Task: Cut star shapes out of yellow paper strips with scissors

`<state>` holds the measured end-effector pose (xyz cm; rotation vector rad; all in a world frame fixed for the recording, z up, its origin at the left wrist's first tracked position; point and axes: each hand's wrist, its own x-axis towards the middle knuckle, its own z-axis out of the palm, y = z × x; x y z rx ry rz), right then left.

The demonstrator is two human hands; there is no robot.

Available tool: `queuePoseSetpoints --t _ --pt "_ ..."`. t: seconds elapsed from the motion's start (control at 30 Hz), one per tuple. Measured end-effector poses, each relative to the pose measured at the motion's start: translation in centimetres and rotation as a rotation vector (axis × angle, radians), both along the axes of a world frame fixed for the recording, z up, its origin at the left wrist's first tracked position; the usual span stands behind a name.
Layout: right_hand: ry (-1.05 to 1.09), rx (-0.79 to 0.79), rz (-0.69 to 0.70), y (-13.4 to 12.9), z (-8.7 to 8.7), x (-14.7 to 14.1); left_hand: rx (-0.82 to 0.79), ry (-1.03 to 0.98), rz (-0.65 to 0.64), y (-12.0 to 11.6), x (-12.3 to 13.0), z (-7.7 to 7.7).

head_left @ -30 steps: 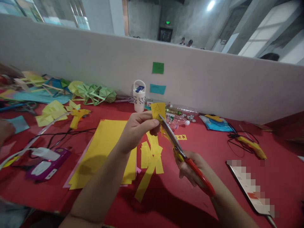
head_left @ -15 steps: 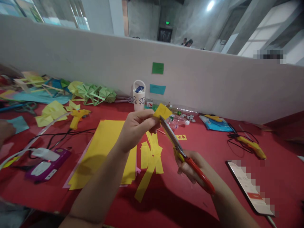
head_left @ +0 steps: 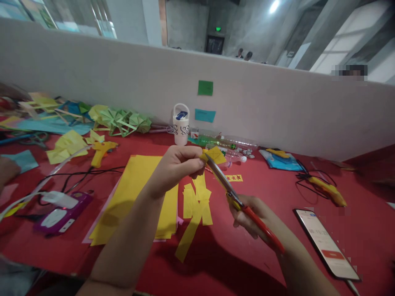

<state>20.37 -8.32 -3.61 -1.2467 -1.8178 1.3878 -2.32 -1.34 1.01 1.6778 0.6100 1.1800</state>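
Note:
Between its thumb and fingers my left hand (head_left: 180, 164) pinches a small yellow paper square (head_left: 216, 155) with faint lines on it. My right hand (head_left: 249, 213) is closed round the red handles of the scissors (head_left: 225, 185), whose blades point up and left and meet the paper near my left fingertips. Yellow paper strips (head_left: 193, 209) lie on the red table below the paper. A stack of yellow sheets (head_left: 135, 185) sits under and behind my left forearm. Beyond the scissors is a small yellow strip with red stars (head_left: 236, 178).
On the left are a purple power strip (head_left: 63, 213), a yellow glue gun (head_left: 101, 152), folded paper shapes (head_left: 123, 121) and another person's hand (head_left: 8, 170). A white cup (head_left: 181, 129) and plastic bottles stand or lie near the partition. Right: phone (head_left: 327, 244), yellow tool (head_left: 327, 191).
The yellow square has tilted and moved slightly down and right against the blades. My left hand has lowered a little; the scissor handles have shifted slightly down and right.

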Motion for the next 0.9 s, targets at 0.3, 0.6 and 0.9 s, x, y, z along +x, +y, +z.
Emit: queuePoseSetpoints --t 0.3,0.6,0.9 --pt "0.109 -0.086 -0.060 -0.1 -1.0 -0.8 -0.158 -0.070 -0.036 -0.2 1.1 -0.3" --pt "0.097 -0.099 -0.088 0.2 -0.8 -0.9 -0.141 -0.225 0.038 0.5 1.4 -1.1" --pt "0.015 -0.074 -0.037 0.2 -0.9 -0.4 -0.093 -0.219 0.081 0.6 1.2 -1.3"
